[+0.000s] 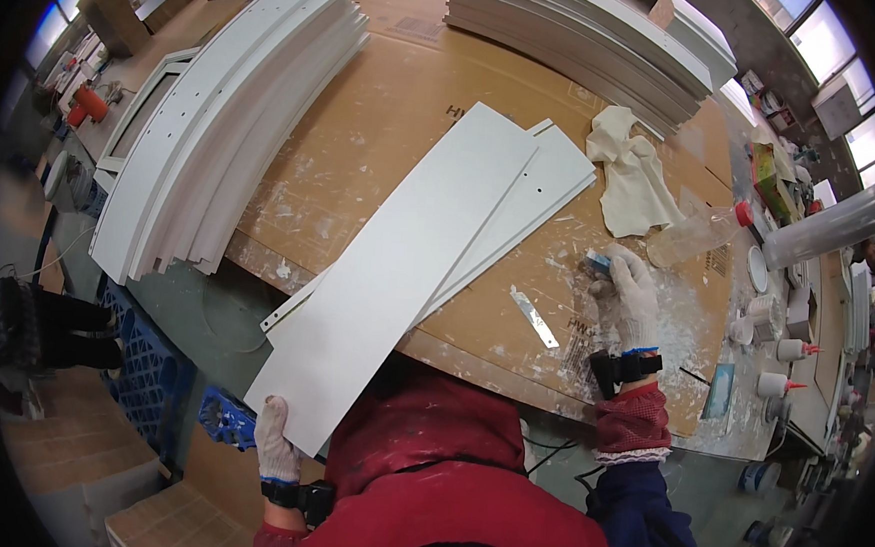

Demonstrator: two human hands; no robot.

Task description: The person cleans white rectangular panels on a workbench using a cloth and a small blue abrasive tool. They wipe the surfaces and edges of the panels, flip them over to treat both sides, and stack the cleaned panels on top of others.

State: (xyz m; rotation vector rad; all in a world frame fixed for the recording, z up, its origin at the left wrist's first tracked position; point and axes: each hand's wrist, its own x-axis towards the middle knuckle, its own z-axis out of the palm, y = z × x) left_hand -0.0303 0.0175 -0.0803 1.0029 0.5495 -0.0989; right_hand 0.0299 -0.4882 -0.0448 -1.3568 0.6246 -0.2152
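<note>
My left hand, in a white knit glove, is closed on the near lower corner of a long white panel. That panel lies slantwise across another white panel, which has small dark holes, and its near end juts past the table edge toward me. My right hand, gloved too, is closed around a small blue and dark block just above the cardboard at the right; its exact kind is hard to make out. Between that hand and the panels lies a flat metal blade.
Stacks of white panels stand at the left and the far side of the cardboard-covered table. Right of the panels are a cream cloth, a clear bottle with a red cap, a clear cylinder and white squeeze bottles.
</note>
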